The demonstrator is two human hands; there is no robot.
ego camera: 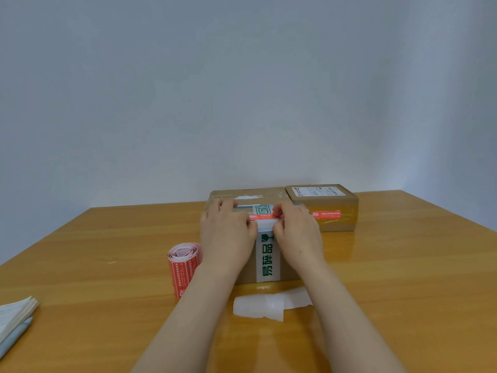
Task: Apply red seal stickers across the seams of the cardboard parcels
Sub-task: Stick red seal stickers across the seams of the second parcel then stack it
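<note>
A wooden table [376, 265] fills the lower half of the view, with three cardboard parcels on it. The nearest parcel [247, 273] sits under both hands, and a strip of white tape [267, 261] printed with green characters runs over its top and down its front face between them. Beyond the left hand's fingertips stands a second parcel [247, 193]. Beyond and to the right of the right hand is a third parcel [322, 203], which carries a shipping label [318, 191] on top and a red sticker [326, 214] on its front.

The left hand [227, 232] lies flat on the nearest parcel, fingers straight and together. The right hand [295, 232] mirrors it, but its fingers bend at the tips — whether they pinch or only press is unclear.

Just left of the left wrist stands a roll of red stickers [184, 265]. Between the forearms, on the table, lie white backing paper scraps [266, 305].

The red seal sticker [265, 217] spans the gap between the two hands, along the parcel's top front edge and across the white tape — each thumb at one end.

Far left of the left arm, a notebook [14, 316] and a pen [16, 337].
</note>
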